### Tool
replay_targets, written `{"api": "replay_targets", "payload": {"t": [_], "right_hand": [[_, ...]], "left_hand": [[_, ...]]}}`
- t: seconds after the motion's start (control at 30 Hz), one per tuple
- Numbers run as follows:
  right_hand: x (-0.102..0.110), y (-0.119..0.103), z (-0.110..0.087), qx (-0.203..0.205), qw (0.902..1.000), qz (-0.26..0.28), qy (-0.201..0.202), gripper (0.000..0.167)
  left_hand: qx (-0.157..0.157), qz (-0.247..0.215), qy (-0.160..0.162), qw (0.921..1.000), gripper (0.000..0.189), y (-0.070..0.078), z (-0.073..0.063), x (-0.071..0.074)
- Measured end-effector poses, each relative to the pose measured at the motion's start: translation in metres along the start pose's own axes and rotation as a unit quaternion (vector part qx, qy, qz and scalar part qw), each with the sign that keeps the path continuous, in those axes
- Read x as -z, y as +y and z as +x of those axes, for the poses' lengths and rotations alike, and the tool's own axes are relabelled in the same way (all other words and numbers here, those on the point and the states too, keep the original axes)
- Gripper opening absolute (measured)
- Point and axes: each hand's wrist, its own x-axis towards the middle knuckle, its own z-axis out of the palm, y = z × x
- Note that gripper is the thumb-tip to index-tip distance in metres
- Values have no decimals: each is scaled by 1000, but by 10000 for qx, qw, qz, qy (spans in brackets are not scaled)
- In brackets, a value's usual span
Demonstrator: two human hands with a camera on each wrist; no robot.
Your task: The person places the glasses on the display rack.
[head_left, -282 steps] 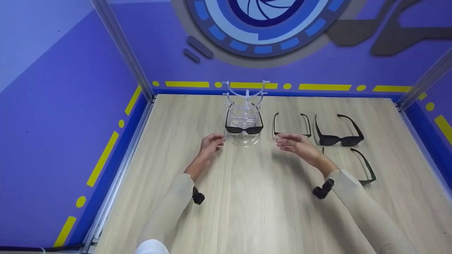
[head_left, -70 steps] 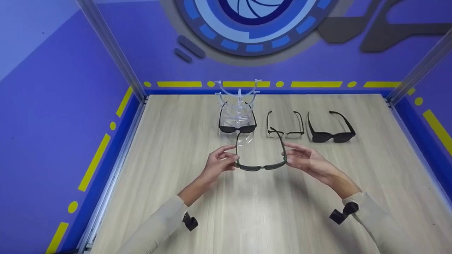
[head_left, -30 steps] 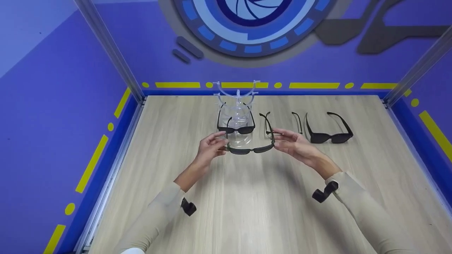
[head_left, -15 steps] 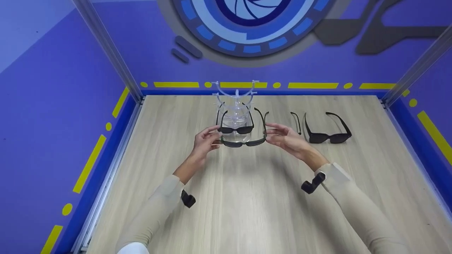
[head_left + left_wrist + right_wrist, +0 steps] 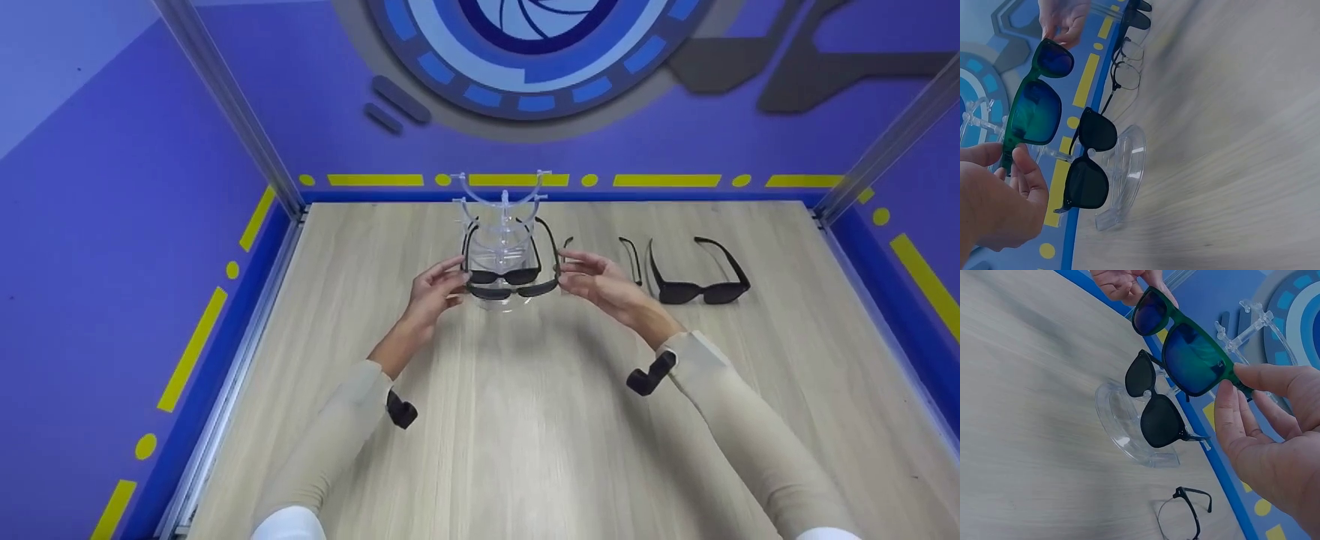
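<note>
Both hands hold one pair of green-framed sunglasses (image 5: 1193, 360) with blue-green mirrored lenses. My left hand (image 5: 433, 291) pinches the frame at its left hinge, thumb and fingers on either side. At the opposite hinge my right hand (image 5: 604, 286) pinches the frame the same way. The temples point away from me, astride the clear plastic display stand (image 5: 504, 199). Black sunglasses (image 5: 1090, 163) rest on the stand's lower tier, just below and behind the held pair. In the head view the two pairs overlap. Upper arms of the stand carry nothing.
Right of the stand lie thin-framed eyeglasses (image 5: 1190, 509), partly covered by my right hand in the head view. Farther right, thick black sunglasses (image 5: 703, 292) lie on the wooden table (image 5: 517, 420). A blue printed wall (image 5: 360, 150) stands behind.
The green sunglasses were lifted from the table's right side, with both hands holding them, then moved forward and left to the stand. In the last half second they advanced slightly farther over its lower part.
</note>
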Motion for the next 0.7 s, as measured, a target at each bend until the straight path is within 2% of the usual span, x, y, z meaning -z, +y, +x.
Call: {"api": "replay_targets", "payload": {"t": [0.33, 0.47, 0.7], "right_hand": [[-7, 2, 15, 59, 9992, 372, 163, 63], [-6, 2, 21, 165, 9981, 528, 258, 62], [-4, -1, 28, 345, 9972, 550, 372, 58]], "left_hand": [[-50, -3, 308, 9995, 38, 1, 12, 3], [-113, 79, 335, 9993, 37, 5, 16, 0], [19, -25, 364, 9993, 34, 15, 23, -5]]}}
